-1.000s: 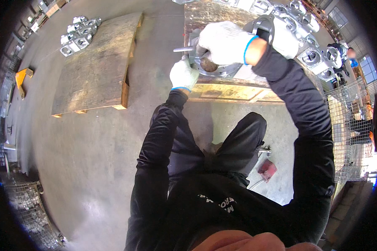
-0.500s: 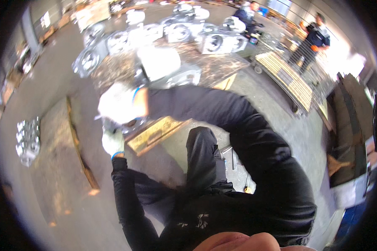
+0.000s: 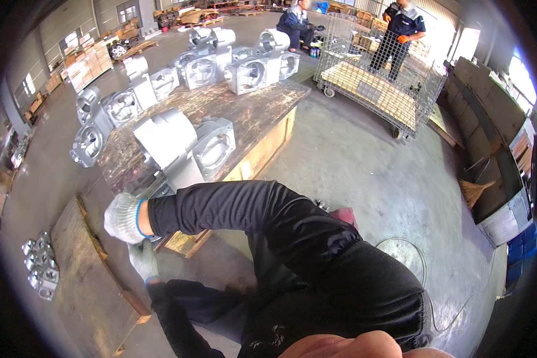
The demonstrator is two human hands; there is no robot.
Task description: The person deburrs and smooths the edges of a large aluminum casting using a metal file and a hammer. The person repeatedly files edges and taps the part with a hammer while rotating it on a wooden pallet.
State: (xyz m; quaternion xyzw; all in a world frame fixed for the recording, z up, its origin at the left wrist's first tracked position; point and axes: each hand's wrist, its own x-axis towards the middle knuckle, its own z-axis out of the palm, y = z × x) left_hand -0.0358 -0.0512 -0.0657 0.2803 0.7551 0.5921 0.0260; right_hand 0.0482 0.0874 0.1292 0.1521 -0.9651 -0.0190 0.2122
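My right hand [image 3: 124,218], in a white knit glove with a blue cuff edge, reaches across to the left and is curled closed at the near left corner of the workbench. Whatever it grips is hidden beneath it. Just below, my left hand [image 3: 142,260], gloved as well, reaches up under the right one, its fingers out of sight. Beside the hands, a large silver metal casting [image 3: 168,140] with a round drum-like end and a flanged opening rests on the dark, worn wooden workbench [image 3: 250,110].
Several similar castings [image 3: 200,71] line the bench's far side. A lower wooden board [image 3: 86,280] lies left, with small metal parts [image 3: 40,262] beyond. A wire mesh cart [image 3: 370,89] stands far right, near two people. A broom [image 3: 476,190] and a cable [image 3: 425,268] are at right.
My view has swung, so bench, castings and cart appear shifted. Both hands, still close together, now appear lower and further left. The large casting shows more fully.
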